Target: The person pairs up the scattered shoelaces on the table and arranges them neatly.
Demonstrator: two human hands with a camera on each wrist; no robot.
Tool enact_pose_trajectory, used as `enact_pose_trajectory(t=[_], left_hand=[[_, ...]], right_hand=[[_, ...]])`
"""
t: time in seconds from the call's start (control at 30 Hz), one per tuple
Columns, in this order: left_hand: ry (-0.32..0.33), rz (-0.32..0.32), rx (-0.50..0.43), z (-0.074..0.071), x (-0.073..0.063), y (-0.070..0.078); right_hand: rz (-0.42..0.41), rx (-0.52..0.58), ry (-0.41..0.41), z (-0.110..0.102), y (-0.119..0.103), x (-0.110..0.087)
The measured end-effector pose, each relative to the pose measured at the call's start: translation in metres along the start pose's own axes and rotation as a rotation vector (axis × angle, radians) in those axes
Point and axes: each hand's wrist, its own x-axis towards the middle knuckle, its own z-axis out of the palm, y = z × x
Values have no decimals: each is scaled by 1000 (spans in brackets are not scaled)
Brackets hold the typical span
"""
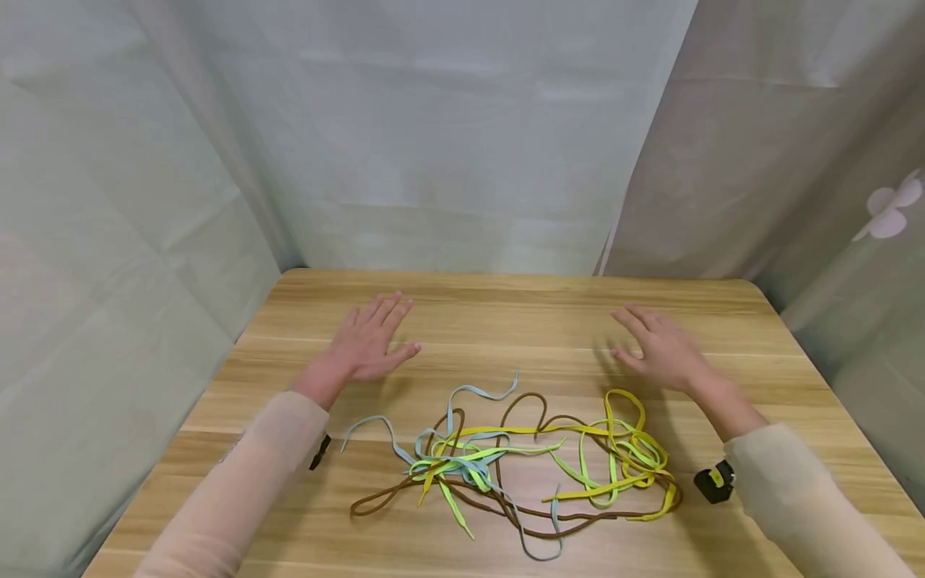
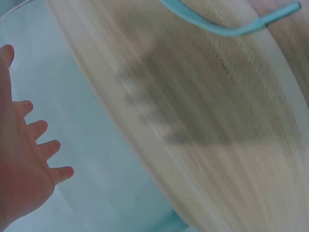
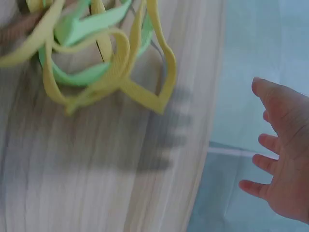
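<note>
A loose tangle of flat and round shoelaces lies on the wooden table. Among them are a light blue lace, a neon green lace, a yellow lace and a brown lace. My left hand hovers beyond the tangle on the left, fingers spread, holding nothing. On the other side my right hand is raised above the table near the yellow loops, its fingers extended and apart from the laces. In the left wrist view, one blue lace end shows at the top.
The wooden tabletop has rounded far corners. Pale cloth sheets hang behind it and along both sides. A pinkish flower shape shows on the right sheet. Hand shadows fall on the wood.
</note>
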Motion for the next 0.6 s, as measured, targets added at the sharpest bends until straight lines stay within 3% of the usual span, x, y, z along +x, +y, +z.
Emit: enact_pose_trajectory(t=[0.13, 0.4, 0.6], left_hand=[[16, 9, -18, 2, -1, 3], [95, 40, -50, 10, -1, 8], [92, 65, -46, 16, 2, 18]], right_hand=[[-64, -4, 41, 10, -9, 4], [-202, 7, 35, 22, -34, 11], [-263, 63, -28, 27, -56, 18]])
